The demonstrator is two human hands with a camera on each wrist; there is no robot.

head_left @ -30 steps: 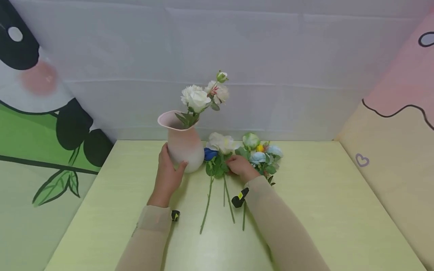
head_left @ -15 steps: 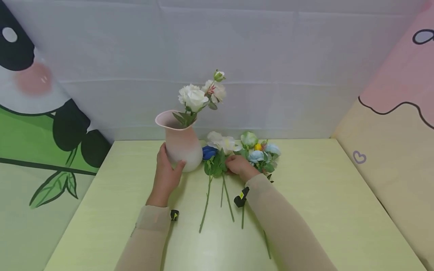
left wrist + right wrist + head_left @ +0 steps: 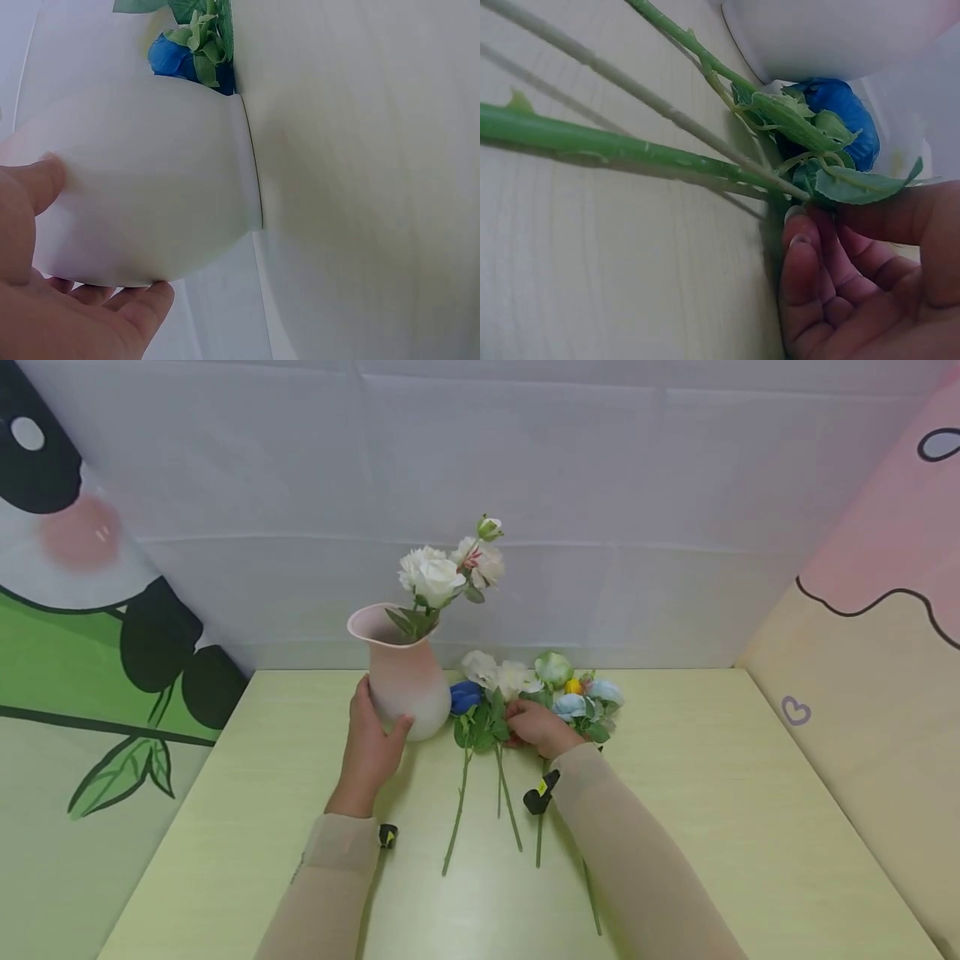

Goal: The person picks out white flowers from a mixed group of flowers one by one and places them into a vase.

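Note:
A pink-and-white vase (image 3: pixel 408 685) stands at the back of the table, left of middle, with white flowers (image 3: pixel 435 578) leaning right out of its mouth. My left hand (image 3: pixel 372 747) grips its lower body, thumb on the near side and fingers round the other, as the left wrist view shows. Right of the vase, my right hand (image 3: pixel 542 727) pinches a stem (image 3: pixel 739 161) just below its leaves, by a white flower (image 3: pixel 517 679). A blue rose (image 3: pixel 465 697) lies between vase and right hand; its green stem (image 3: pixel 697 51) runs beside the pinched one.
Beyond the right hand lie a green-white bloom (image 3: pixel 553 668), light-blue flowers (image 3: pixel 572 706) and a small yellow one (image 3: pixel 573 686). Several stems point toward the front across the pale table (image 3: pixel 750 827). A white cloth backdrop (image 3: pixel 637 510) closes off the back edge.
My right hand has shifted slightly right, and the white bloom by it has moved right, apart from the other white bloom. The left hand keeps its grip on the vase.

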